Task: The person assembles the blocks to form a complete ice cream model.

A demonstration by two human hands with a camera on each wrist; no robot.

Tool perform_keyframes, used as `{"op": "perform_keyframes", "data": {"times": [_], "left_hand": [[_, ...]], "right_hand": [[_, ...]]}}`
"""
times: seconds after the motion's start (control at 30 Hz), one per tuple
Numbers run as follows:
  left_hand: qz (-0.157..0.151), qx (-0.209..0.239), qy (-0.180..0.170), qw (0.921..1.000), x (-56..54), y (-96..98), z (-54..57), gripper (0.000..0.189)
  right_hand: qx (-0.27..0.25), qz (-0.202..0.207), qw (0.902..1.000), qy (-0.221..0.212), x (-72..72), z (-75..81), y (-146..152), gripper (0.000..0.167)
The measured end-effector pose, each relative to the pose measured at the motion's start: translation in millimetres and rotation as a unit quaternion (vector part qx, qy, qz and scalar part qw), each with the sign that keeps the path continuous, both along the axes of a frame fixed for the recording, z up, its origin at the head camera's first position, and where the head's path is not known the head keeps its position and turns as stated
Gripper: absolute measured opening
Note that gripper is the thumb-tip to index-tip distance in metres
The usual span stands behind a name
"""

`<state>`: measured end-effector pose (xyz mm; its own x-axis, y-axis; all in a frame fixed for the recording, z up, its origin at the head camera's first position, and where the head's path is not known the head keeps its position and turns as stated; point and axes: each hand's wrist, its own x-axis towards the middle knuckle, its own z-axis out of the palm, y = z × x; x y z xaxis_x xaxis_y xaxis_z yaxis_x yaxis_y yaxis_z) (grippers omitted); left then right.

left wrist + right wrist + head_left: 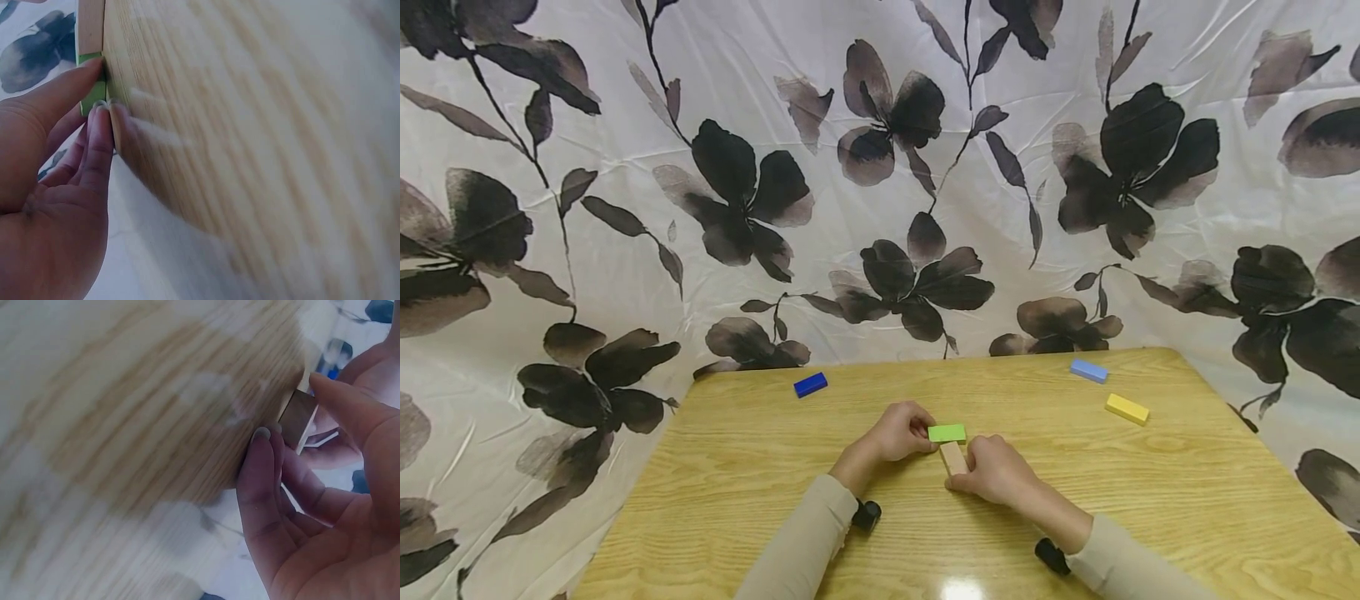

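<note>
A bright green block (947, 433) lies on the wooden table, its long side running left to right. My left hand (901, 433) pinches its left end between thumb and fingers; the left wrist view shows the thumb on the green block (94, 94). Touching its near side, as far as the head view shows, is a plain wood-coloured block (953, 459), set crosswise and slightly slanted. My right hand (1000, 469) grips that block from the right. In the right wrist view, the end of the wood-coloured block (297, 419) shows between thumb and fingers.
Toward the table's (737, 500) far edge, a dark blue block (810, 384) lies at left. A light blue block (1088, 371) and a yellow block (1127, 409) lie at right. A floral cloth (880, 208) hangs behind the table.
</note>
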<state>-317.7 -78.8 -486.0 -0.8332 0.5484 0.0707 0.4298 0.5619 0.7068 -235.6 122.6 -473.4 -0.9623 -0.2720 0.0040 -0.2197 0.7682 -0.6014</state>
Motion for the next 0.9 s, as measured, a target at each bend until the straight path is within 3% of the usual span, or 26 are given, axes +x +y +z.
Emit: {"op": "perform_keyframes", "data": {"times": [0.4,0.9], "left_hand": [[0.001,-0.006,0.002,1.0000,-2.5,-0.4,-3.1,0.029],[0.000,0.004,-0.016,0.9999,-4.3,1.1,-0.9,0.029]], "right_hand": [[-0.016,0.023,0.9996,0.003,0.9,0.0,2.4,0.040],[0.016,0.003,0.9999,0.003,-2.2,-0.9,0.0,0.041]]}}
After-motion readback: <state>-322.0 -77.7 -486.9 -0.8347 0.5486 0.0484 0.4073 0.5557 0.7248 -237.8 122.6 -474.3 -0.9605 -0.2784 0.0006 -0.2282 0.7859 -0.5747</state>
